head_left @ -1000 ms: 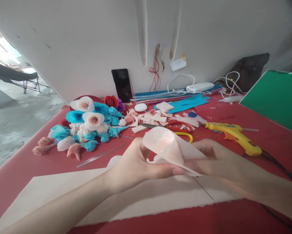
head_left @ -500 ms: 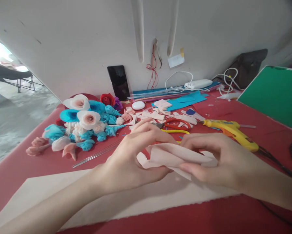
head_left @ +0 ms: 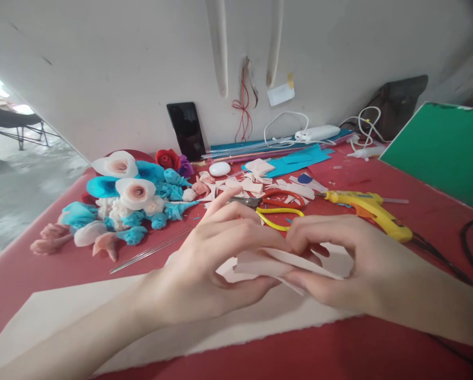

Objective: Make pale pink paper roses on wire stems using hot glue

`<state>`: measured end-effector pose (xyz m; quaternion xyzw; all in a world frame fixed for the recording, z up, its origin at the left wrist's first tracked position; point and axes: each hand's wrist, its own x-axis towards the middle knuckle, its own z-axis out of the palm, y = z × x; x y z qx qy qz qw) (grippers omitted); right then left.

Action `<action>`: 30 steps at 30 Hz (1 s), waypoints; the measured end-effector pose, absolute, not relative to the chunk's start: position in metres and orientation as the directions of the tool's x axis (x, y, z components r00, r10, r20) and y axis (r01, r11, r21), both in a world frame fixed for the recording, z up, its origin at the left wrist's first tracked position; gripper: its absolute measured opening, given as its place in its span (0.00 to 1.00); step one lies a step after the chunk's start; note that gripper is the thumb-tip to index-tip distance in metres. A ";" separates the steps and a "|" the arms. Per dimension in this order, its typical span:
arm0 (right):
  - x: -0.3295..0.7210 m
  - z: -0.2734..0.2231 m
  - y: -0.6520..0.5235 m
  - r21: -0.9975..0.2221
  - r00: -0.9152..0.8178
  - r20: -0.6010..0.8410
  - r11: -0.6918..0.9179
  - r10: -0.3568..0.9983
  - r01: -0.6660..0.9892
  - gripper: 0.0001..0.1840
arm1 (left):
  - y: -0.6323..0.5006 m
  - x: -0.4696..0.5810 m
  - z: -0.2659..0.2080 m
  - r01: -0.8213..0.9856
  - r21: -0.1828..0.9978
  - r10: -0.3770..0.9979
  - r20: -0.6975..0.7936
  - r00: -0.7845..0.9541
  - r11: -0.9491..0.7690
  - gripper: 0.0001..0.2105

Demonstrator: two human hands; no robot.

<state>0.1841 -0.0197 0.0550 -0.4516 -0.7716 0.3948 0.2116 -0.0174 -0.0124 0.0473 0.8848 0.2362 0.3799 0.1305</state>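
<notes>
Between my two hands is a folded piece of pale pink crepe paper (head_left: 256,265). My left hand (head_left: 216,258) pinches its left part, thumb below and forefinger over the top. At the right end, my right hand (head_left: 335,258) grips the folds between thumb and curled fingers. Below both hands a long pale sheet of the same paper (head_left: 173,338) lies flat on the red table (head_left: 299,353). Just beyond my fingertips rest scissors (head_left: 279,214) with one red and one yellow handle loop.
Blue, white and pink paper flowers (head_left: 129,195) are heaped at the left, near thin wires (head_left: 149,250). Paper scraps (head_left: 256,182) lie behind the scissors. A yellow glue gun (head_left: 370,211) is at the right, before a green board (head_left: 442,153). A phone (head_left: 186,130) leans on the wall.
The paper has flattened and tipped in my hands, and my left fingers have come further over its top edge. The whole view has shifted slightly.
</notes>
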 end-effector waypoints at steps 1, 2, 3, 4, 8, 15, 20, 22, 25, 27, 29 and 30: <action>0.185 0.054 -0.018 -0.810 -0.517 -0.035 0.279 0.856 0.516 0.08 | -0.012 -0.017 0.047 0.316 0.416 0.520 0.613 0.595 -0.853 0.10; 0.187 0.052 -0.017 -0.821 -0.538 -0.041 0.278 0.842 0.499 0.06 | -0.012 -0.018 0.047 0.307 0.421 0.518 0.619 0.591 -0.854 0.10; 0.189 0.051 -0.015 -0.831 -0.558 -0.048 0.276 0.829 0.482 0.05 | -0.012 -0.018 0.046 0.292 0.423 0.510 0.629 0.587 -0.858 0.11; 0.191 0.049 -0.013 -0.842 -0.578 -0.065 0.266 0.813 0.469 0.06 | -0.011 -0.018 0.045 0.275 0.424 0.501 0.639 0.584 -0.863 0.11; 0.194 0.048 -0.010 -0.858 -0.594 -0.143 0.200 0.792 0.473 0.13 | -0.008 -0.020 0.042 0.212 0.426 0.466 0.682 0.564 -0.879 0.15; 0.187 0.057 -0.015 -0.882 -0.567 -0.204 0.102 0.798 0.461 0.10 | -0.011 -0.018 0.045 0.290 0.437 0.518 0.616 0.594 -0.851 0.08; 0.189 0.054 -0.014 -0.891 -0.580 -0.278 0.020 0.766 0.454 0.12 | -0.011 -0.018 0.046 0.309 0.397 0.500 0.613 0.611 -0.864 0.09; 0.191 0.051 -0.013 -0.895 -0.607 -0.302 0.000 0.735 0.446 0.14 | -0.011 -0.018 0.046 0.295 0.386 0.484 0.631 0.607 -0.874 0.12; 0.194 0.049 -0.012 -0.892 -0.643 -0.327 -0.001 0.693 0.453 0.15 | -0.011 -0.020 0.046 0.273 0.367 0.455 0.643 0.616 -0.889 0.13; 0.194 0.048 -0.011 -0.885 -0.658 -0.337 0.012 0.673 0.466 0.15 | -0.011 -0.020 0.047 0.258 0.365 0.442 0.642 0.627 -0.895 0.14; 0.195 0.048 -0.010 -0.888 -0.680 -0.345 0.010 0.647 0.460 0.15 | -0.012 -0.020 0.048 0.245 0.372 0.438 0.635 0.636 -0.895 0.15; 0.195 0.047 -0.010 -0.892 -0.688 -0.352 -0.006 0.634 0.451 0.14 | -0.013 -0.020 0.049 0.241 0.374 0.436 0.635 0.638 -0.896 0.16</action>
